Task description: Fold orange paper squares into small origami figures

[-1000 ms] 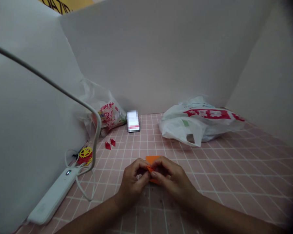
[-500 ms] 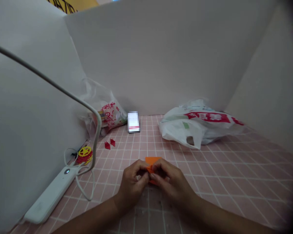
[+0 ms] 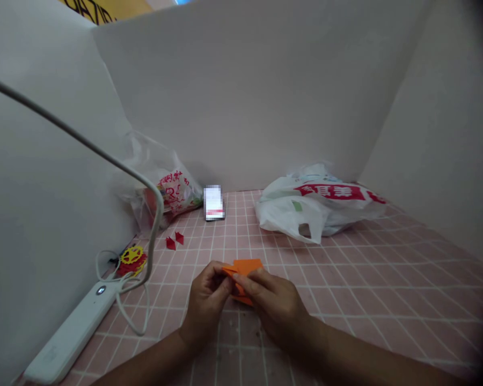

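Note:
A folded piece of orange paper [image 3: 245, 268] lies near the front middle of the pink gridded mat [image 3: 366, 279]. My left hand [image 3: 205, 300] pinches its left corner between thumb and fingers. My right hand [image 3: 276, 303] presses and grips the paper from the right, covering its near part. Both hands meet over the paper, fingertips nearly touching.
Two small red paper pieces [image 3: 174, 240] and a yellow and red paper cutout [image 3: 131, 257] lie at the left. A white lamp base [image 3: 70, 335] with a bent arm and cable stands by the left wall. A phone [image 3: 213, 202] and two plastic bags [image 3: 317, 206] [image 3: 167, 190] sit at the back.
The orange paper has opened out a little to the left, with more of it showing above my fingers. My hands stayed together over it, and the view shifted slightly.

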The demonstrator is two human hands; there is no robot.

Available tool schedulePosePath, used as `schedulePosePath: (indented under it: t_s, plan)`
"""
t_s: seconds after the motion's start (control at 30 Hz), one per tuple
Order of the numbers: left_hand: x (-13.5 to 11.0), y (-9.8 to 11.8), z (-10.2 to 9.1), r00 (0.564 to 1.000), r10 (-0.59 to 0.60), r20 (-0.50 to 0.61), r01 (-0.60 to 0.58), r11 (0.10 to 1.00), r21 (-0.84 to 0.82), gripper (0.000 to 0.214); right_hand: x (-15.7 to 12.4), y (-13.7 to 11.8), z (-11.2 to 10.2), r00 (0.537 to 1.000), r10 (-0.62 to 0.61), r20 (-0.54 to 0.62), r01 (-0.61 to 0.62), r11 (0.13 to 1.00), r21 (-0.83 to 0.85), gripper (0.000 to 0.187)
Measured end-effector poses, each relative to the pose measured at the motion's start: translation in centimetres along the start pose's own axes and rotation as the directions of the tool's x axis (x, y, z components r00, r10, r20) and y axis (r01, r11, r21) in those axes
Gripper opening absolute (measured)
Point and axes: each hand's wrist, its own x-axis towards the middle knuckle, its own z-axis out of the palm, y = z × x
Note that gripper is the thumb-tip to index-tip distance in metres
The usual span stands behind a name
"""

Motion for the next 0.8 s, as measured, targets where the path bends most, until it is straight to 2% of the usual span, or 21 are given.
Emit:
schedulePosePath:
  t_s: [0.13, 0.27, 0.43, 0.63, 0.8]
  plan:
    - [-0.1, -0.1, -0.1, 0.999, 0.032, 0.019, -0.033, 0.999, 0.032, 0.008, 0.1, 0.1, -0.2, 0.996, 0.081, 0.038, -0.082, 0.996, 0.038, 0.038]
    - [0.0, 0.0, -0.2, 0.997, 0.041, 0.060, -0.044, 0.997, 0.056, 0.007, 0.3, 0.1, -0.4, 0.994, 0.105, 0.041, -0.108, 0.992, 0.064, 0.038]
    - [0.2, 0.1, -0.3, 0.983, 0.083, 0.161, -0.108, 0.982, 0.154, 0.006, 0.7, -0.1, -0.7, 0.984, 0.171, 0.046, -0.175, 0.978, 0.112, 0.024]
    - [0.2, 0.3, -0.3, 0.960, 0.117, 0.256, -0.203, 0.918, 0.341, 0.008, 1.0, -0.2, -0.9, 0.978, 0.202, 0.059, -0.209, 0.969, 0.135, 0.013]
    - [0.3, 0.7, -0.2, 0.937, 0.158, 0.313, -0.292, 0.844, 0.449, 0.009, 1.3, -0.4, -1.1, 0.967, 0.248, 0.066, -0.256, 0.949, 0.183, 0.013]
